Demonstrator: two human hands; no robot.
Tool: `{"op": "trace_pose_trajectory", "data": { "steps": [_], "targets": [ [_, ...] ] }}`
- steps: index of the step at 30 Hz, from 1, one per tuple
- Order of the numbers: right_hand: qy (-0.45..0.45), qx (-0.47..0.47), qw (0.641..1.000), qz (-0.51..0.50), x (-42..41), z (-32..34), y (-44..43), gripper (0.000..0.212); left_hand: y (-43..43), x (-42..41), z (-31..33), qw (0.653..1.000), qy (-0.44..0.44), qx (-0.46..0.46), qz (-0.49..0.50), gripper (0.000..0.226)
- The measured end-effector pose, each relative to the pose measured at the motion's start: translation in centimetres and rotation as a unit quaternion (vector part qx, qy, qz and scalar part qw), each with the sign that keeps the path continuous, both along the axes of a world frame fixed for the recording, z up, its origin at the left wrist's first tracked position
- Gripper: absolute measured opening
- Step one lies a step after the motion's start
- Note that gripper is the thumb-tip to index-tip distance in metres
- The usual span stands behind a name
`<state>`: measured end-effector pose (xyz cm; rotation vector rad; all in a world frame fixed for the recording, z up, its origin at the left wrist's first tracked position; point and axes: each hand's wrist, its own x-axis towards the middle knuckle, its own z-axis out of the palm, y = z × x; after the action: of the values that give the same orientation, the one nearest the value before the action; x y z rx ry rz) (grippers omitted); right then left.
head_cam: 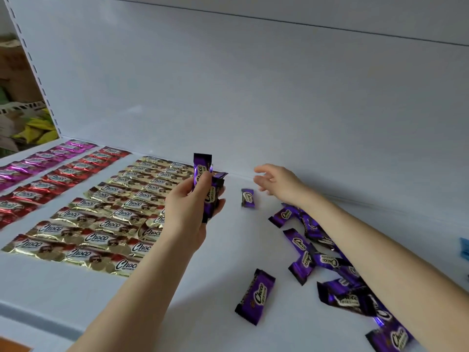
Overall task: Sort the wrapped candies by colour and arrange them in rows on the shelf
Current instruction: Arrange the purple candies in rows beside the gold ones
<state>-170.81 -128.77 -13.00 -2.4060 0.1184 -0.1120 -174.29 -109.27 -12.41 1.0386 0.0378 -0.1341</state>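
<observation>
Head view: left hand [187,212] grips purple candies [206,189] as stock; right hand [276,181], spread, hovers at two o'clock from laid candy [247,198].

gold candies [101,217]: glossy crinkled foil | purple candies [302,257]: shiny film | shelf [215,250]: matt, smooth

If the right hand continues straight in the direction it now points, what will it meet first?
Probably the shelf's back wall, just beyond the right hand. The single purple candy lies lower, seemingly under that line, though depth is unclear.
</observation>
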Motion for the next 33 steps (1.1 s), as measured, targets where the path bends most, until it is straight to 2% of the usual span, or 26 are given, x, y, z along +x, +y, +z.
{"op": "trace_pose_trajectory", "data": {
  "steps": [2, 7, 9, 12, 17, 22, 24, 33],
  "targets": [
    [-0.025, -0.058, 0.997, -0.035, -0.4, -0.7, 0.1, 0.024, 0.0, 0.0, 0.1, 1.000, 0.011, -0.009, -0.003, 0.016],
    [0.040, -0.172, 0.983, -0.048, -0.7, -1.7, 2.1, 0.026, 0.1, 0.0, 0.1, 1.000, 0.021, -0.020, 0.000, 0.015],
    [0.035, -0.176, 0.983, -0.048, -0.3, -1.6, 2.1, 0.021, 0.2, 0.1, 0.0, 0.999, 0.024, -0.025, 0.001, 0.015],
    [0.013, -0.165, 0.986, -0.030, 0.2, -1.5, 1.2, 0.028, 0.3, 0.4, -0.1, 0.999, 0.035, -0.036, 0.006, 0.016],
    [-0.013, -0.142, 0.989, -0.025, 1.3, -2.3, 0.6, 0.018, 0.5, 0.6, -0.2, 0.996, 0.049, -0.074, 0.017, 0.016],
    [-0.053, -0.274, 0.960, -0.024, 3.2, -3.0, 0.2, 0.024, 0.6, 0.7, -0.1, 0.994, 0.066, -0.084, 0.021, 0.015],
    [-0.053, -0.296, 0.953, -0.023, 3.4, -3.3, 0.1, 0.025, 0.5, 0.6, -0.1, 0.994, 0.071, -0.080, 0.014, 0.015],
    [-0.063, -0.180, 0.979, -0.069, 2.8, -3.7, -0.3, 0.017, 0.4, 0.6, -0.4, 0.994, 0.084, -0.075, -0.011, 0.016]
  ]
}}
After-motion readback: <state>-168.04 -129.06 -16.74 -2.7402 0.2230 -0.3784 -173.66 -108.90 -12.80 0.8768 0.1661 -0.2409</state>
